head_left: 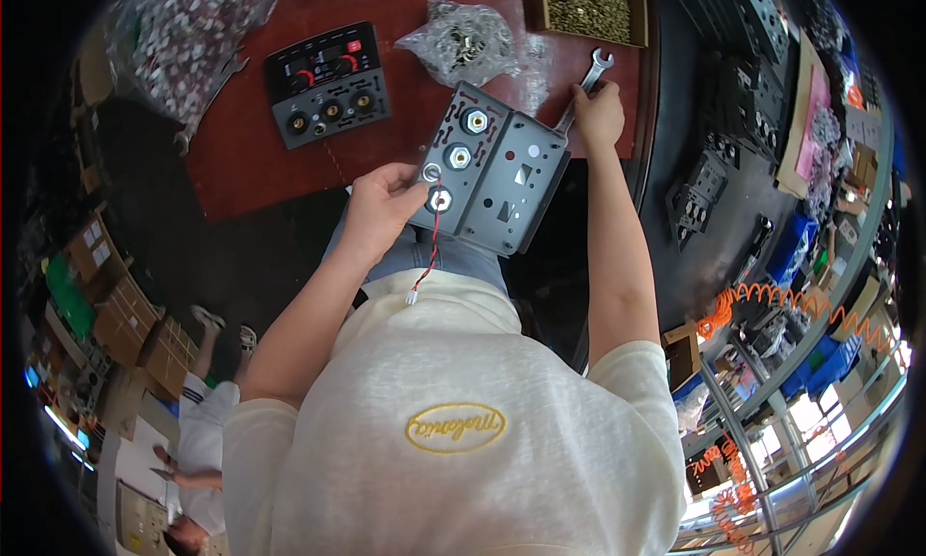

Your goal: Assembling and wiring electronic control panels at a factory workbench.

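A grey sheet-metal panel point(502, 170), bent along its middle, is tilted over the table's near edge. My left hand point(383, 212) grips its left edge, with fingers closed beside the connectors. Brass-centred connectors with large hex nuts point(460, 157) stand in a row on the panel. Next to my fingertips is a small round ring fitting point(431, 173). A twisted red and black wire point(431, 257) hangs from the panel and ends in a white plug point(412, 296). Right of the panel, my right hand point(600, 119) is closed around a steel open-end wrench point(598, 66) at the tabletop.
On the red table point(231, 175) sit another grey and black panel unit point(328, 88), a plastic bag of metal rings point(468, 43) and a box of brass parts point(593, 6). A second wrench point(207, 108) lies beside a large parts bag point(193, 45). Grey panels point(699, 194) stand on the right bench.
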### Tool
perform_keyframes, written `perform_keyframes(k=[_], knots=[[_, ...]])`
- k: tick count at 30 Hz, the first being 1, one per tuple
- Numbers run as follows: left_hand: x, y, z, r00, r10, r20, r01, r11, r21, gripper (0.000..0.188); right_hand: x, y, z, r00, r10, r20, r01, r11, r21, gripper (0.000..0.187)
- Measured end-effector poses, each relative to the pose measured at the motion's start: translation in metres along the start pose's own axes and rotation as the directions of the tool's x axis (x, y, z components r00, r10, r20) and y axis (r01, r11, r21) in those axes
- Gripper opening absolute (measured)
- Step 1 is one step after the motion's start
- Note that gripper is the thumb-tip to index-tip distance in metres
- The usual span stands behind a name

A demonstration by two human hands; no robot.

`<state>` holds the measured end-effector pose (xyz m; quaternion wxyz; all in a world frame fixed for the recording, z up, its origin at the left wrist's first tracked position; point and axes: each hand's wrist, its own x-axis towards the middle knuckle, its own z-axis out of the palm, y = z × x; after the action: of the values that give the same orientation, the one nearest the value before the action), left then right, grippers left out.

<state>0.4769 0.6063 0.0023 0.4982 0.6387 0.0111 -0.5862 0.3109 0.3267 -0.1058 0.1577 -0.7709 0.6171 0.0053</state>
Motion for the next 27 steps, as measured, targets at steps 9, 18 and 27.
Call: perform_keyframes(k=[9, 18, 27], knots=[[-0.019, -0.001, -0.003, 0.993, 0.092, -0.072, -0.092, 0.996, 0.006, 0.024, 0.004, 0.027, -0.016, 0.983, -0.181, -0.024, 0.179, 0.930, 0.322, 0.040], [-0.045, 0.011, 0.026, 0.985, 0.171, 0.012, -0.171, 0.985, -0.034, 0.021, -0.125, -0.064, -0.197, 0.366, -0.924, 0.111, 0.912, 0.380, 0.157, 0.043], [-0.057, 0.019, 0.047, 0.973, 0.204, 0.111, -0.203, 0.979, -0.016, 0.017, -0.125, -0.062, -0.200, 0.240, -0.958, 0.156, 0.968, 0.249, 0.043, 0.044]])
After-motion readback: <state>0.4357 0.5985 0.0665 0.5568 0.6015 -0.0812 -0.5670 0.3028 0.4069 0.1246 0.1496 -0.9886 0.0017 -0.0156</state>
